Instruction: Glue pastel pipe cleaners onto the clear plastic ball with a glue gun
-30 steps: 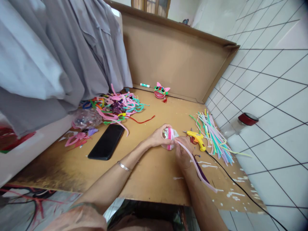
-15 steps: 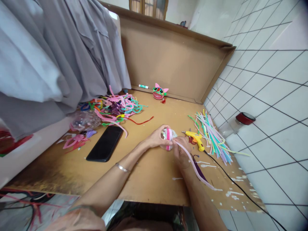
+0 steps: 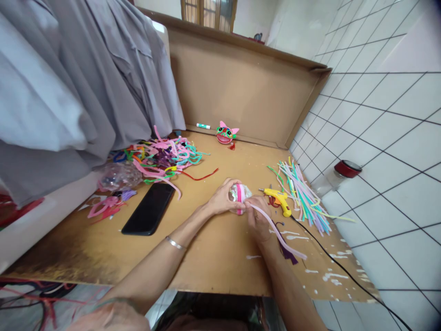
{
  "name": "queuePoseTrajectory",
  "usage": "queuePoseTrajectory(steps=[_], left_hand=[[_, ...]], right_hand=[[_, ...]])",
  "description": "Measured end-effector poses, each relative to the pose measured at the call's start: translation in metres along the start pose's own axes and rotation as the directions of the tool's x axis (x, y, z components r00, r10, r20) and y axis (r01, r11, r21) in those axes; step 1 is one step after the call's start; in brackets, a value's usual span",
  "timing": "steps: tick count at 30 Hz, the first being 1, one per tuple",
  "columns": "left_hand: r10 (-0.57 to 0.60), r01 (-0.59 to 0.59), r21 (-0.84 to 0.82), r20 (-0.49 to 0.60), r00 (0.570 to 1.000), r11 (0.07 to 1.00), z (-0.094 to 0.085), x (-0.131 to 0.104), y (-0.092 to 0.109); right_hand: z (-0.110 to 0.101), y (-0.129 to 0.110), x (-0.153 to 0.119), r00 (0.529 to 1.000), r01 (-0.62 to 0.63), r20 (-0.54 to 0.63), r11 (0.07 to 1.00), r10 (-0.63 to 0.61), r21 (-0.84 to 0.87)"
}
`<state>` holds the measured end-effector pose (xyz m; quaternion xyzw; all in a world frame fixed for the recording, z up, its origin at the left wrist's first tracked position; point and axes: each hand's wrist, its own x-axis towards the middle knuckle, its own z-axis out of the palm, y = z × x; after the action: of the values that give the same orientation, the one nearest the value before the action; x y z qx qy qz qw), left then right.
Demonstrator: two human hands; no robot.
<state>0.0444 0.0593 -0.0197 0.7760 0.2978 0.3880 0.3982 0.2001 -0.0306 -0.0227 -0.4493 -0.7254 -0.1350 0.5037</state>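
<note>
Wrapped around the left side of a clear plastic ball [image 3: 235, 192] with pink and white bands, my left hand [image 3: 222, 198] holds it just over the table. On the ball's right, my right hand [image 3: 257, 218] pinches a pale pink pipe cleaner [image 3: 275, 228], one end against the bands. The pipe cleaner's free length trails over the right wrist. A yellow glue gun [image 3: 280, 201] lies right of the hands, its nozzle toward the ball. Under the right forearm's edge is a dark purple strip [image 3: 288, 253]. The right fingertips partly hide the contact spot.
A black phone [image 3: 149, 209] lies left, near a heap of coloured pipe cleaners [image 3: 172, 154]. Straight pipe cleaners [image 3: 303, 195] lie right, beside a red-lidded jar [image 3: 336, 177]. A cat-eared face ornament [image 3: 225, 133] and a glue stick [image 3: 203, 126] are at the back. The glue gun's cord [image 3: 330, 255] crosses the right side.
The pipe cleaner's free end has swung slightly up and left, baring more of the purple strip. Both hands keep their hold on the ball and pipe cleaner. The view has shifted slightly.
</note>
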Motion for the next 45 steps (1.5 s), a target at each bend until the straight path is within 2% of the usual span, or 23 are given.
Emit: queuePoseTrajectory(steps=[4, 10, 15, 18, 24, 27, 32, 40, 45], left_hand=[[-0.042, 0.04, -0.044, -0.03, 0.999, 0.998, 0.0015, -0.0012, -0.0008], [-0.048, 0.039, -0.183, -0.045, 0.998, 0.982, 0.0056, -0.0032, -0.002], [-0.014, 0.008, -0.134, -0.045, 0.999, 0.991, 0.0054, -0.0038, 0.0013], [0.003, -0.008, -0.164, -0.027, 1.0, 0.986, 0.0053, -0.0044, 0.0026], [-0.005, 0.007, -0.155, 0.016, 1.0, 0.988, 0.0042, -0.0054, 0.0026], [0.044, -0.041, -0.118, 0.029, 0.999, 0.992, 0.0027, -0.0037, 0.0012], [0.124, -0.118, -0.083, 0.072, 0.99, 0.99, 0.0007, -0.0006, 0.0001], [0.08, -0.075, -0.057, 0.102, 0.992, 0.996, -0.0021, -0.0025, 0.0025], [0.119, -0.117, -0.023, 0.155, 0.981, 0.993, -0.0031, -0.0016, -0.003]], right_hand=[[-0.0005, 0.0011, -0.0001, 1.0, 0.019, 0.004, 1.0, -0.019, 0.007], [-0.0023, -0.0006, -0.0006, 1.0, 0.015, -0.018, 1.0, -0.015, 0.004], [-0.0026, -0.0028, 0.0016, 0.999, 0.005, -0.032, 1.0, -0.005, 0.001], [-0.0024, -0.0032, 0.0019, 0.999, -0.018, -0.028, 1.0, 0.018, 0.005], [-0.0011, -0.002, -0.0012, 0.999, -0.048, -0.016, 0.999, 0.048, 0.008], [-0.0007, -0.001, -0.0023, 0.998, -0.065, -0.017, 0.998, 0.065, 0.01], [-0.0012, 0.0009, -0.0013, 1.0, -0.01, -0.015, 1.0, 0.01, -0.016], [-0.0014, 0.0002, -0.0012, 1.0, -0.012, -0.02, 0.999, 0.012, -0.03], [-0.0023, -0.0035, 0.0009, 0.999, -0.036, -0.028, 0.999, 0.035, -0.019]])
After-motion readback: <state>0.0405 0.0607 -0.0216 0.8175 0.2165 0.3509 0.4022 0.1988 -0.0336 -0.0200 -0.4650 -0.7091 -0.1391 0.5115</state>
